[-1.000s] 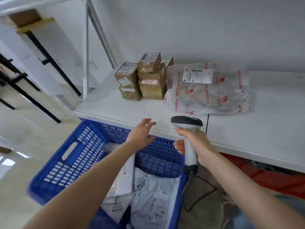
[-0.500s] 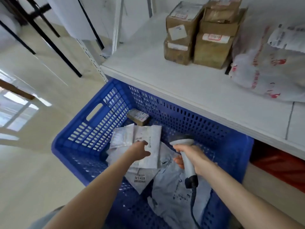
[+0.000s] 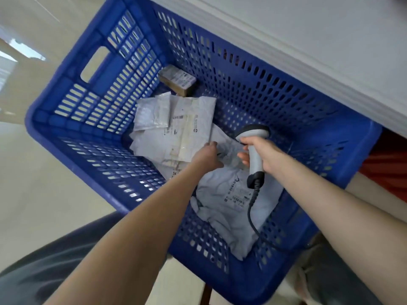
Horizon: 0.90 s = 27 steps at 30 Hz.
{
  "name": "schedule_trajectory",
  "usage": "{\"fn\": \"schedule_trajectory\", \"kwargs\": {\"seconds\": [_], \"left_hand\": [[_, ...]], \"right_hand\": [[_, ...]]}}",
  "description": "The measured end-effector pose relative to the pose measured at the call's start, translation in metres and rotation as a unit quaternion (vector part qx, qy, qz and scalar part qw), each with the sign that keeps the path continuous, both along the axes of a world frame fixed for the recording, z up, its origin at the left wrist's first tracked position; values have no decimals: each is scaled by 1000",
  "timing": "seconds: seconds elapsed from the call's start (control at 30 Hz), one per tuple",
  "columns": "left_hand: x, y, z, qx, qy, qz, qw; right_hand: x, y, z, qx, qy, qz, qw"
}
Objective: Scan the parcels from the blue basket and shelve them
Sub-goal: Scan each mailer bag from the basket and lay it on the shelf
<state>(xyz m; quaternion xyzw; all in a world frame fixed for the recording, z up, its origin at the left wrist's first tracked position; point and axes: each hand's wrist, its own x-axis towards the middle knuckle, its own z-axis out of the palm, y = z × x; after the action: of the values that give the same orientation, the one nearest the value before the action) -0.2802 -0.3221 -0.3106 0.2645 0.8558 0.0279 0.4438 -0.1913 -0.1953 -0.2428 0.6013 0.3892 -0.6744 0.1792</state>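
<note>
The number 34 shows on the lower white plastic mailing bag (image 3: pixel 174 169). The top white plastic mailing bag (image 3: pixel 189 119), the grey plastic bag (image 3: pixel 229 194) and the small brown cardboard box (image 3: pixel 178 81) have bar codes and tiny print, too blurry to read.

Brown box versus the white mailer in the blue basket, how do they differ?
The brown box is small, boxy and sits untouched in the far corner; the white mailer is larger, flat, crinkled, and the left hand grips its edge. Both carry printed labels and lie in the blue basket.
</note>
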Motion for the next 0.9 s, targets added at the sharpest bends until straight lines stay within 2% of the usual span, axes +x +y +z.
{"fn": "schedule_trajectory", "kwargs": {"seconds": [0.23,0.37,0.47,0.53,0.63,0.73,0.83,0.9], "left_hand": [[17,9,-7,-54,45,-19,997],[15,21,-8,-11,102,-26,994],[8,33,-20,-56,74,-85,992],[11,32,-26,-61,92,-104,988],[7,27,-18,-22,112,-69,991],[-17,28,13,58,61,14,996],[-45,27,70,137,26,43,989],[-55,22,113,184,40,51,981]], "right_hand": [[17,3,16,16,53,-26,998],[23,9,31,29,65,-27,997],[23,13,29,40,59,-31,997],[24,13,23,41,51,-36,997],[27,11,24,29,51,-35,998],[27,9,37,41,70,-40,996],[24,8,68,78,106,-52,990],[24,4,100,111,141,-57,982]]}}
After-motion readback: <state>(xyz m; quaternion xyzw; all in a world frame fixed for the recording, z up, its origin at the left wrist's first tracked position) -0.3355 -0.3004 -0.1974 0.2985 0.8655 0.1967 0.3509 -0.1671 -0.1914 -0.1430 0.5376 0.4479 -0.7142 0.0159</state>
